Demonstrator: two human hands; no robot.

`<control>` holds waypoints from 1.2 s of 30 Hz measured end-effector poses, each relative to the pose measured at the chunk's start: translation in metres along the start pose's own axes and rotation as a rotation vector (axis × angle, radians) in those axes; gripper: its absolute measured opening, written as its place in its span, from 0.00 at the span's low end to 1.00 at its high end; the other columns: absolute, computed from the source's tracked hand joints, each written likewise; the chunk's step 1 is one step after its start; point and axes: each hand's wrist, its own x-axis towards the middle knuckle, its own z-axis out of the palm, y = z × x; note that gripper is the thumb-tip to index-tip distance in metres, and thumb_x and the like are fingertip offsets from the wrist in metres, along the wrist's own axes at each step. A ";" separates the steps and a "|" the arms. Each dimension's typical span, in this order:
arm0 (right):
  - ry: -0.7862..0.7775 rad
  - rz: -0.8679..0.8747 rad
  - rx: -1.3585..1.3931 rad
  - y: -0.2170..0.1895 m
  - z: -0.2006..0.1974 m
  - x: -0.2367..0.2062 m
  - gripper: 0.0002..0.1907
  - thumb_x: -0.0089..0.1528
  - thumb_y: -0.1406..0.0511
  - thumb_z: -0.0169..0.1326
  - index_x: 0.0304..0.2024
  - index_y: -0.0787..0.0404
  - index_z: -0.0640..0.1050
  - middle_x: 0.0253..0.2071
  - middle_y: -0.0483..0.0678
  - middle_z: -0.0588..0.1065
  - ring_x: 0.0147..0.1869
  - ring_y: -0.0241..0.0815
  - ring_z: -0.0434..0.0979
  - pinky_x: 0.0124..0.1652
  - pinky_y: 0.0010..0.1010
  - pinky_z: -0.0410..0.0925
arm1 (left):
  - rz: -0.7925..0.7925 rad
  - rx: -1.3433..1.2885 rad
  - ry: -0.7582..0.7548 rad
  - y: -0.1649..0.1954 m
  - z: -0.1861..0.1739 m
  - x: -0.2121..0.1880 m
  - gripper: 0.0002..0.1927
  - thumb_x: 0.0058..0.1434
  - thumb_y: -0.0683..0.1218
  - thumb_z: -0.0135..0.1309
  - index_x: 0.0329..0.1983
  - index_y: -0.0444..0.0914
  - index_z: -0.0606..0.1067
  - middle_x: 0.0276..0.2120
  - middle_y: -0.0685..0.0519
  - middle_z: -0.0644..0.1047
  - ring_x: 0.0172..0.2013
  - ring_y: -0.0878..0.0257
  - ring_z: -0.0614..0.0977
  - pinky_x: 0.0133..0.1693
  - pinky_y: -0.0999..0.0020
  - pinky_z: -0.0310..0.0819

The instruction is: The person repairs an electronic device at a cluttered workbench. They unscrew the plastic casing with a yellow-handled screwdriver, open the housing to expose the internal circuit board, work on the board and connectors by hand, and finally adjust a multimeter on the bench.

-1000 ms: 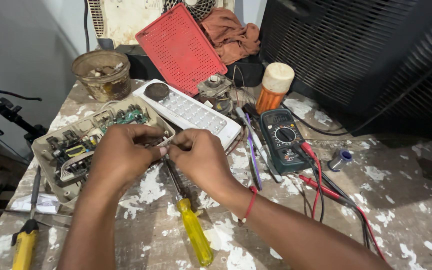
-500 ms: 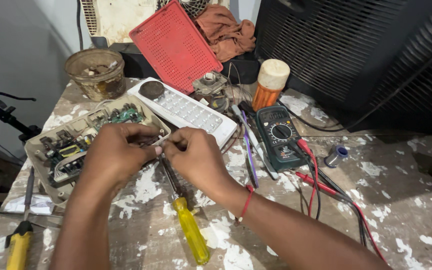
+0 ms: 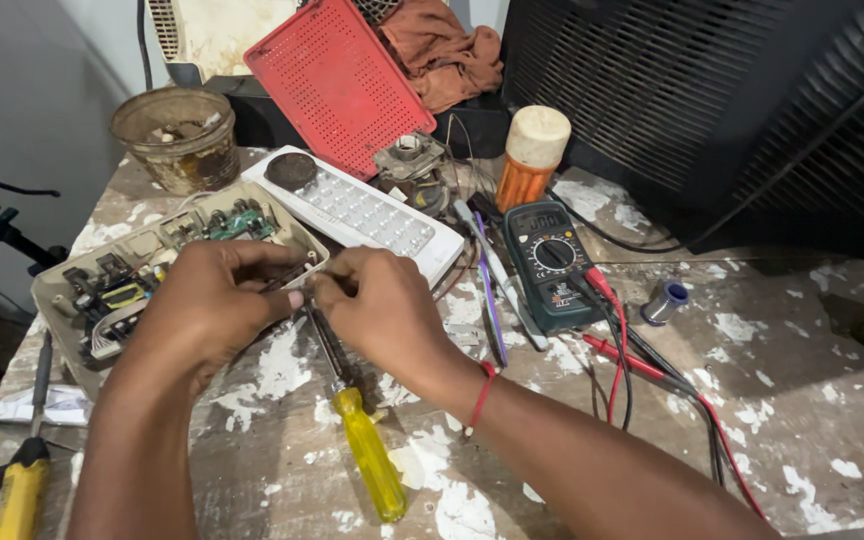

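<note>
Both hands are right up against each other over the front edge of the opened beige casing [image 3: 52, 290], the one with the circuit board [image 3: 237, 222] and loose parts showing inside. The left hand [image 3: 214, 305] is curled in, fingers pinched narrow around something small, and the right hand [image 3: 377, 305] is pinched the same way, tips meeting the left's. Whatever sits between them is too tiny and covered to make out; could be a wire end or a small part, honestly can't tell.

Looks to me like the fiddly mid-repair bit: working a small piece by fingertips just at the casing's rim. A yellow-handled screwdriver [image 3: 370, 465] lies on the bench directly under the right wrist, unused. Multimeter [image 3: 550, 260] with red and black leads sits off to the right, white LED panel [image 3: 367, 212] behind the hands.

I'd guess the next bit needs steady fingers and a firm pinch, staying close to that board.
</note>
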 end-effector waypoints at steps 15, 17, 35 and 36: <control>-0.008 -0.113 -0.093 -0.005 -0.002 -0.004 0.10 0.55 0.67 0.60 0.38 0.66 0.82 0.32 0.55 0.81 0.33 0.45 0.81 0.35 0.34 0.72 | 0.035 -0.047 -0.020 -0.001 -0.001 0.001 0.25 0.48 0.32 0.64 0.52 0.31 0.81 0.41 0.44 0.85 0.35 0.63 0.82 0.36 0.70 0.76; -0.022 -0.018 -0.034 -0.005 -0.001 -0.006 0.11 0.56 0.66 0.59 0.39 0.66 0.82 0.30 0.55 0.81 0.32 0.45 0.83 0.35 0.34 0.73 | 0.018 -0.006 -0.010 -0.001 -0.001 0.000 0.25 0.48 0.32 0.64 0.52 0.33 0.81 0.41 0.46 0.85 0.34 0.64 0.81 0.35 0.70 0.76; 0.029 -0.018 -0.078 -0.010 0.003 -0.005 0.09 0.55 0.65 0.60 0.36 0.64 0.81 0.28 0.55 0.81 0.31 0.48 0.83 0.34 0.37 0.73 | 0.030 -0.016 0.003 -0.004 -0.003 0.002 0.24 0.47 0.32 0.65 0.50 0.32 0.81 0.38 0.48 0.85 0.31 0.67 0.81 0.33 0.71 0.77; 0.037 -0.035 -0.091 -0.009 0.003 -0.004 0.09 0.56 0.64 0.60 0.35 0.64 0.82 0.29 0.54 0.81 0.32 0.47 0.83 0.35 0.36 0.73 | 0.016 -0.018 0.009 -0.003 -0.003 0.002 0.24 0.47 0.32 0.64 0.50 0.32 0.81 0.38 0.47 0.85 0.31 0.66 0.81 0.33 0.71 0.78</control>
